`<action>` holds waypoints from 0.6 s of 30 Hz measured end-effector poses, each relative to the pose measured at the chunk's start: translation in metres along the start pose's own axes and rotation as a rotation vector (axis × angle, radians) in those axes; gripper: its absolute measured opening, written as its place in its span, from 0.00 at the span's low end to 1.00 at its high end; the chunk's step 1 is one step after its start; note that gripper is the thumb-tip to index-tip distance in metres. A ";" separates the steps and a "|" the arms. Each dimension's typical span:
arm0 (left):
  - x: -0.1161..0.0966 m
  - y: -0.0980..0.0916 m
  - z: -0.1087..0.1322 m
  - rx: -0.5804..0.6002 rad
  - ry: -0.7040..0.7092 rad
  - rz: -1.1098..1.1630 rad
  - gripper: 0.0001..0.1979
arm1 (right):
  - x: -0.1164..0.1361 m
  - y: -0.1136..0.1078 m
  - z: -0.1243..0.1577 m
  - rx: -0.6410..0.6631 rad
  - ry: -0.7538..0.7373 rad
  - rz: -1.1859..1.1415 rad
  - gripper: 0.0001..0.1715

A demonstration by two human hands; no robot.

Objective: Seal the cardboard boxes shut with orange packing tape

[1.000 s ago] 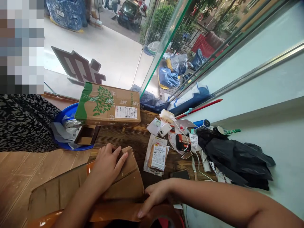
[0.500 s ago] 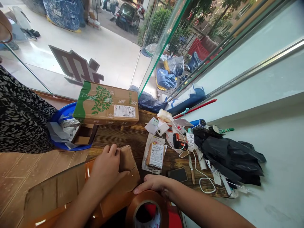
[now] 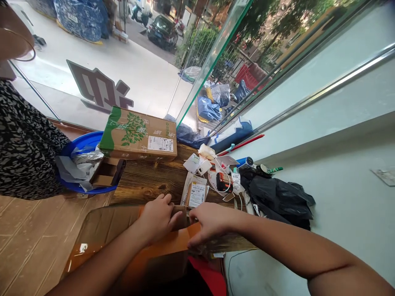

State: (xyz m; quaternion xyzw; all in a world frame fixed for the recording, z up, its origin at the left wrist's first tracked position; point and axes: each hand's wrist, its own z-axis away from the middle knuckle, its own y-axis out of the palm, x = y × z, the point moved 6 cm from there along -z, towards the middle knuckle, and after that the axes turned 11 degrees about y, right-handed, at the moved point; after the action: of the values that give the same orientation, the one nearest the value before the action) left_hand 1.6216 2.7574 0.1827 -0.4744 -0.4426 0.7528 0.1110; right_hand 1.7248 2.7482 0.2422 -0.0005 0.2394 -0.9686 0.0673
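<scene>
A brown cardboard box (image 3: 108, 222) lies before me at the table's near edge, with orange-brown packing tape (image 3: 173, 241) over its side. My left hand (image 3: 156, 218) rests on the box's top near its right end, fingers stretched forward and thumb apart. At that end my right hand (image 3: 212, 222) is curled, its thumb and fingertips pinching the tape at the box's corner. No tape roll shows now.
A taped carton with a green tree print (image 3: 138, 133) stands at the back. A blue bin (image 3: 89, 139) and a person in a patterned garment (image 3: 24, 152) are on the left. Labelled packets (image 3: 196, 193), a cable and a black plastic bag (image 3: 274, 197) lie to the right.
My right hand has turned over and closed at the box's corner. The tape roll that was beneath it has gone from sight. My left hand has shifted slightly right along the box.
</scene>
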 end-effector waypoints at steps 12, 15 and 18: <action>0.000 0.000 0.001 0.022 0.018 0.011 0.27 | -0.048 0.060 -0.007 -0.065 0.098 -0.065 0.31; 0.000 0.001 0.000 0.028 0.020 0.017 0.27 | -0.060 0.070 -0.019 -0.095 0.144 -0.034 0.34; 0.000 0.003 -0.001 0.040 0.014 0.019 0.25 | -0.064 0.079 -0.035 -0.107 0.154 -0.031 0.38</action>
State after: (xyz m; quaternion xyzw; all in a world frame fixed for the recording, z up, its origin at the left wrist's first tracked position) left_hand 1.6227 2.7562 0.1799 -0.4814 -0.4222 0.7592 0.1164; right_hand 1.7969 2.7033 0.1760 0.0666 0.2954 -0.9525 0.0338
